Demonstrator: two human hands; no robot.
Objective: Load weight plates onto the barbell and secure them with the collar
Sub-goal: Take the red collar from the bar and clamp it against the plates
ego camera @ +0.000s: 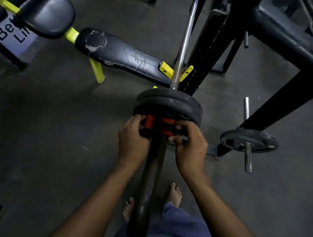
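Observation:
A barbell runs from the rack toward me; its dark sleeve (150, 174) points at my body. Two black weight plates (168, 103) sit side by side on the sleeve. A red and black collar (163, 127) is around the sleeve, right against the outer plate. My left hand (132, 140) grips the collar's left side with curled fingers. My right hand (188, 147) grips its right side, thumb and fingers pinching the red clamp part. Both hands hide much of the collar.
A worn black bench (122, 56) with yellow legs lies left of the bar. The black rack frame (264, 51) stands to the right, with a small plate (248, 140) on a storage peg. My bare feet (174, 193) stand on the grey floor beneath the sleeve.

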